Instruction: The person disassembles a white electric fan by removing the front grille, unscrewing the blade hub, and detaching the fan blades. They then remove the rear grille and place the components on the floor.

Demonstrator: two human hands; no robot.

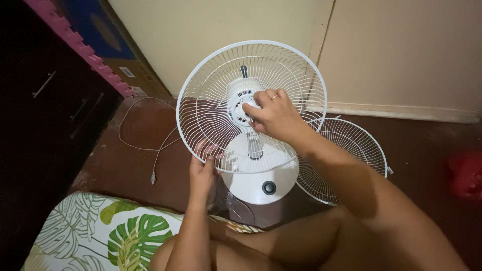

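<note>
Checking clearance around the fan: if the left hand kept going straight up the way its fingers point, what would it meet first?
The left hand already touches the lower rim of the round white wire fan guard; going on, it would likely press into those wires, though depth is unclear.

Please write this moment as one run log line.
left hand: holds white wire fan guard rim | right hand: at white motor hub

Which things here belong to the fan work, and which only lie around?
In use: round white wire rear guard, held by left hand; white motor hub, under right hand; white round fan base.
Lying about: second white wire guard; white power cord; leaf-print cushion.
</note>
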